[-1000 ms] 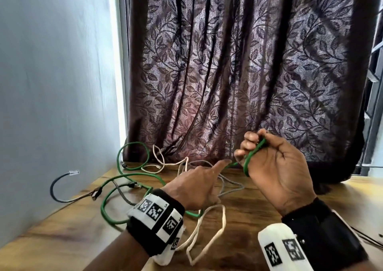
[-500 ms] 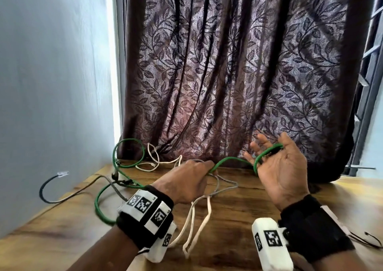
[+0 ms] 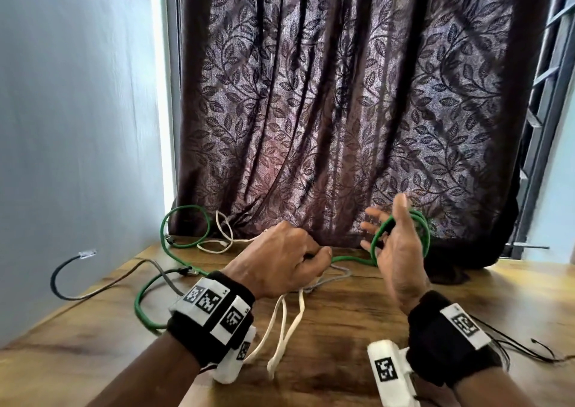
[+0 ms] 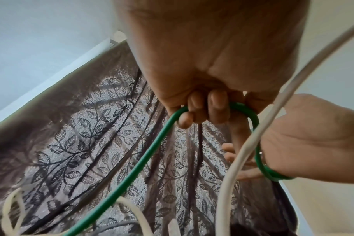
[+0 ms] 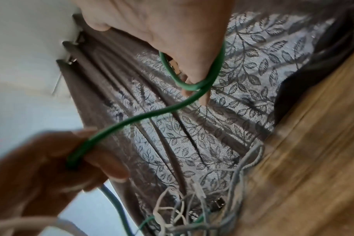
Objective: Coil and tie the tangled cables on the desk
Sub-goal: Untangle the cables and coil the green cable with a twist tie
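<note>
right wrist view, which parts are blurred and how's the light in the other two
Right wrist view: the left hand at lower left and the wooden desk are smeared, while the thin green cable stays fairly sharp. Head view: backlit through the brown leaf-patterned curtain, bright strip at its left edge. Left wrist view: evenly lit, palm close and soft.

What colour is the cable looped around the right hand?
Green cable, clearest in the head view.

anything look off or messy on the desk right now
Yes: the green cable, white cable and grey cable lie crossed in a tangle on the desk. A black cable arcs off its left edge, plug in mid-air.
</note>
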`<state>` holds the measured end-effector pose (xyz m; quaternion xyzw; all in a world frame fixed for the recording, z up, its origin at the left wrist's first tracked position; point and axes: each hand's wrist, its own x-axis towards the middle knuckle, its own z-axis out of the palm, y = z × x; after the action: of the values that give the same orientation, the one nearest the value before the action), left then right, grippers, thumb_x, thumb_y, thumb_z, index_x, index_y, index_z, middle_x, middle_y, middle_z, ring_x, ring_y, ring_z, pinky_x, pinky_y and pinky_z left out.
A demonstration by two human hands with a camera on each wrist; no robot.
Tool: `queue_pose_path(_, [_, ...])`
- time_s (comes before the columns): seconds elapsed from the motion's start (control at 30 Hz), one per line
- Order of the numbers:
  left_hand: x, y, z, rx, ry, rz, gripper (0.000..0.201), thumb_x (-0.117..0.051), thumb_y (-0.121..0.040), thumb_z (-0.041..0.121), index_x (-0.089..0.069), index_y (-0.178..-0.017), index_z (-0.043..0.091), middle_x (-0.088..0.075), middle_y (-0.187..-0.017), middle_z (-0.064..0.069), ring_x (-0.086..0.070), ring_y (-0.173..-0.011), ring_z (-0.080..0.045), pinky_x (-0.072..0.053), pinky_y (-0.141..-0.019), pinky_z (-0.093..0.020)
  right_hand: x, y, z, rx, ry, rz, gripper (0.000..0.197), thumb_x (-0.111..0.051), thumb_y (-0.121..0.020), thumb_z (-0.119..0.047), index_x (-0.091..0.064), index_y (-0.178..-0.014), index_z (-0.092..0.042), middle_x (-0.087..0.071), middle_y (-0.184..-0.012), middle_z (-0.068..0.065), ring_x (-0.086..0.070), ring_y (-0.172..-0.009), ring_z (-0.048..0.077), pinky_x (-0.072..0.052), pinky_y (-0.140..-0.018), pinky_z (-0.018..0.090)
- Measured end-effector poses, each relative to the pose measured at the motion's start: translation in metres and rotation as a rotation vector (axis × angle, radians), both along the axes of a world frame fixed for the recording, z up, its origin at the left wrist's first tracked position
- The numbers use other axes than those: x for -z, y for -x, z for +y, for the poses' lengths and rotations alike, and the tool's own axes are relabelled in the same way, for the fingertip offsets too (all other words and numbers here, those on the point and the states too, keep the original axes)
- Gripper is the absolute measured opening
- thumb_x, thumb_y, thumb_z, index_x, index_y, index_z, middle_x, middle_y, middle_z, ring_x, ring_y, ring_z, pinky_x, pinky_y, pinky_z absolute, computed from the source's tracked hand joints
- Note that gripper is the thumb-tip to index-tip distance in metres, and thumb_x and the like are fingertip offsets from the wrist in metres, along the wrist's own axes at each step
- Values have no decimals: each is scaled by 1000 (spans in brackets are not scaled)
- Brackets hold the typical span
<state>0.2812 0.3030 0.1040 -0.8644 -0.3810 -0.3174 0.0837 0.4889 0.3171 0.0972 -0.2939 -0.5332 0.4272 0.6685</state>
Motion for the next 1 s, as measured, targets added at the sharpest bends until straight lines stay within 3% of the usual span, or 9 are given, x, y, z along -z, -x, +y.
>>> queue_pose_path(0.1, [-5, 0, -4, 68, 8, -77, 50, -49, -106, 41, -72, -73, 11, -65, -60, 4, -60, -52, -16, -47, -55, -38, 6, 2, 3, -37, -5, -214, 90, -42, -65, -102, -44, -137, -48, -63, -135, 1, -65, -118, 17, -47, -108, 53])
queue_pose_path(0.2, [-10, 0, -6, 103, -12, -91, 25, -63, -102, 35, -78, -90, 19, -61, -72, 20, -58, -64, 0, -41, -60, -14, 9, 3, 4, -135, 20, -320, 74, -41, -69, -102, -59, -120, -51, -69, -126, 7, -69, -115, 26, -49, -107, 60])
queue_pose_path(0.3, [-9, 0, -4, 104, -41, -89, 15, -70, -99, 30, -77, -98, 17, -65, -82, 12, -56, -70, -2, -38, -64, -13, 10, 4, 2, -287, 62, -424, 95, -42, -76, -97, -58, -131, -22, -74, -110, 16, -73, -97, 35, -51, -104, 61])
queue_pose_path(0.37, [-8, 0, -3, 104, -43, -117, 13, -67, -101, 28, -73, -96, 17, -59, -78, 17, -54, -70, 1, -37, -66, -12, 8, 5, -2, -355, 83, -512, 102, -40, -76, -98, -61, -117, -6, -71, -96, 20, -66, -77, 36, -56, -90, 53])
queue_pose_path(0.5, [-11, 0, -8, 153, 2, -259, 13, -70, -99, 22, -63, -100, 11, -57, -73, 21, -56, -67, 10, -38, -64, -3, 4, 8, -7, -440, 163, -599, 93, -38, -77, -97, -58, -103, -10, -61, -76, 16, -41, -53, 22, -45, -57, 37])
queue_pose_path(0.6, [-10, -1, -8, 142, 28, -289, 16, -69, -100, 21, -57, -103, 11, -57, -69, 23, -52, -61, 6, -36, -61, -8, 2, 9, -8, -523, 223, -595, 76, -47, -85, -86, -54, -89, -11, -52, -68, 12, -26, -44, 17, -28, -49, 31])
queue_pose_path(0.7, [-8, 1, -5, 134, 4, -285, 15, -64, -103, 33, -56, -106, 20, -60, -74, 21, -55, -66, 0, -46, -65, -25, -1, 10, -11, -674, 298, -531, 63, -49, -88, -76, -49, -83, -14, -42, -60, 9, -18, -37, 13, -15, -42, 25])
queue_pose_path(0.9, [-7, 4, -4, 153, 28, -299, 22, -41, -111, 42, -50, -120, 23, -73, -94, 4, -70, -83, -13, -54, -75, -42, -9, 8, -15, -1046, 337, -256, 29, -43, -83, -42, -46, -83, -13, -37, -61, 4, -18, -36, 8, -8, -42, 22])
queue_pose_path(1.0, [-2, 10, 5, 142, 11, -286, 27, -41, -112, 29, -44, -138, 20, -69, -85, 12, -66, -72, -6, -52, -69, -29, -12, 8, -18, -1078, 310, -185, 26, -33, -86, -37, -42, -81, -14, -33, -59, 2, -14, -36, 8, -2, -43, 25])
